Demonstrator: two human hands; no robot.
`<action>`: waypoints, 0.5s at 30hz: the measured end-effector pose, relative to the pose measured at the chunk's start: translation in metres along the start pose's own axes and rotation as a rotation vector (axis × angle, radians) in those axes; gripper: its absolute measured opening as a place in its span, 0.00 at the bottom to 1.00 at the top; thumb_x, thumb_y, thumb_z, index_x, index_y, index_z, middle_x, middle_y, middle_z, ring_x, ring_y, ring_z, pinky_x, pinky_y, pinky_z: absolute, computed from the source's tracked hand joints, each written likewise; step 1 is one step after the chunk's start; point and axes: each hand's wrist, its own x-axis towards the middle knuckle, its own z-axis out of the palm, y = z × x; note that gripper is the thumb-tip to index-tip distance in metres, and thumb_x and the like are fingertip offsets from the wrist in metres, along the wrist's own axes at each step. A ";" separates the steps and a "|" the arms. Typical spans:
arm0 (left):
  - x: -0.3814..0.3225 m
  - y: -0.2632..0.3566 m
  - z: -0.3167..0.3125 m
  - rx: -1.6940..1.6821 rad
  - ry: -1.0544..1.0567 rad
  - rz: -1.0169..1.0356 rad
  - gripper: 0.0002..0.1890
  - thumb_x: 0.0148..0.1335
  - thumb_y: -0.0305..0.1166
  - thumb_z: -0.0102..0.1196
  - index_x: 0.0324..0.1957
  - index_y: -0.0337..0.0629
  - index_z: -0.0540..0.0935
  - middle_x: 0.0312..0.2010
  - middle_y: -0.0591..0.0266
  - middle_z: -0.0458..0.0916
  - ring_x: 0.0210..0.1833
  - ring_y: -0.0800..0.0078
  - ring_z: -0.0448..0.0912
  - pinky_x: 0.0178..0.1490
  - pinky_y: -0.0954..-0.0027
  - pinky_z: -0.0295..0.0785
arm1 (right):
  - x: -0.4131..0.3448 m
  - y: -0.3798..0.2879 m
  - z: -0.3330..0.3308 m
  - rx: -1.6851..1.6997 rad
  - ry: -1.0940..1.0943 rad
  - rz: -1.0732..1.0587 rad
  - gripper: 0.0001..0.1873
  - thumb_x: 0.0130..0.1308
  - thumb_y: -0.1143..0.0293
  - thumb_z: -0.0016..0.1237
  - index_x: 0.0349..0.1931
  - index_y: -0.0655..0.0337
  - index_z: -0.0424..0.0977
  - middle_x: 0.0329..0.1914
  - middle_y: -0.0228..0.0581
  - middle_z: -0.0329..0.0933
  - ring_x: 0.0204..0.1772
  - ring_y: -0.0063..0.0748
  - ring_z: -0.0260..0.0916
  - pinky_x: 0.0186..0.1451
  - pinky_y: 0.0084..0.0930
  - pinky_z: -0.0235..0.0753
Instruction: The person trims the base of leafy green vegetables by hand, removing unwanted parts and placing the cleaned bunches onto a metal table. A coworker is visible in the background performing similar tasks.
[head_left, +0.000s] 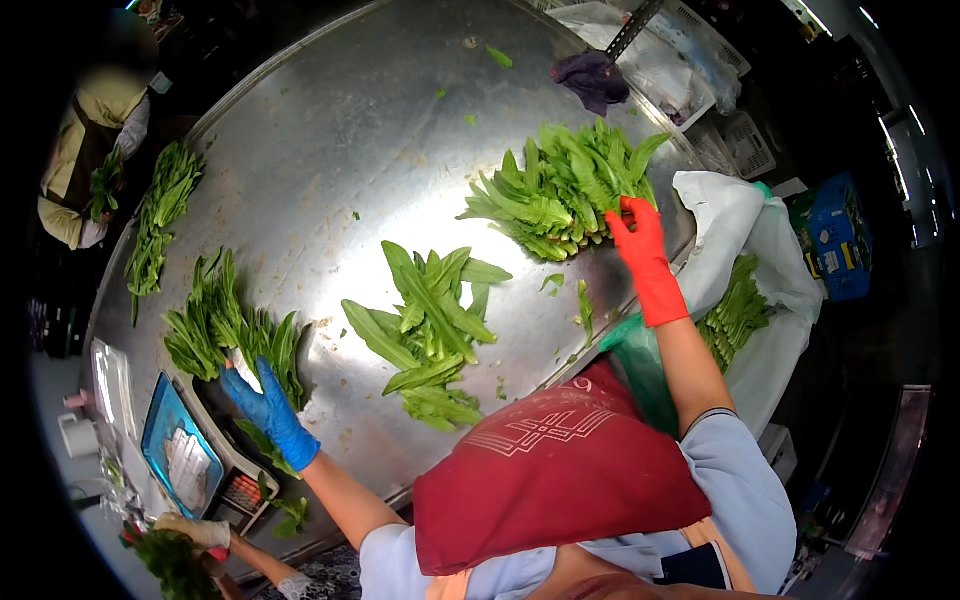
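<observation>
My right hand (643, 255), in a red rubber glove, has its fingers curled at the lower right edge of a heap of long-leaf lettuce (562, 187). The cut stem ends there face me. On the left, my left hand (274, 416) wears a blue glove and reaches to a bunch of leafy greens (217, 319). A white patch shows between its fingers and the leaves; whether it grips anything is unclear. Between my hands, loose lettuce leaves (427, 322) lie crossed over each other on the metal table (337, 142).
A white plastic bag (731, 225) holding greens stands at my right. At left is a scale (247, 487) with a blue tray (184, 450). Two people handle greens, one far left, one lower left. A dark cloth (592, 81) rests by a perforated metal post (634, 30).
</observation>
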 end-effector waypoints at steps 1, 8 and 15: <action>0.000 0.012 0.003 -0.135 0.033 0.053 0.28 0.56 0.36 0.53 0.56 0.32 0.62 0.56 0.51 0.62 0.59 0.63 0.60 0.62 0.65 0.52 | 0.001 0.007 0.000 0.207 0.030 0.113 0.17 0.55 0.68 0.50 0.44 0.65 0.68 0.32 0.34 0.71 0.28 0.25 0.69 0.28 0.19 0.67; -0.065 0.164 0.052 -0.937 -0.865 -0.288 0.17 0.58 0.27 0.49 0.51 0.38 0.71 0.48 0.60 0.73 0.50 0.72 0.71 0.52 0.72 0.65 | -0.040 -0.084 -0.022 0.898 -0.270 0.324 0.16 0.53 0.75 0.52 0.43 0.63 0.66 0.28 0.32 0.71 0.24 0.20 0.69 0.23 0.14 0.66; -0.130 0.236 0.074 -1.444 -0.934 -0.621 0.20 0.56 0.32 0.53 0.49 0.33 0.69 0.43 0.61 0.73 0.42 0.75 0.71 0.44 0.74 0.68 | -0.117 -0.105 0.038 0.794 -0.520 0.004 0.15 0.53 0.80 0.52 0.42 0.61 0.69 0.33 0.32 0.71 0.29 0.16 0.66 0.31 0.15 0.68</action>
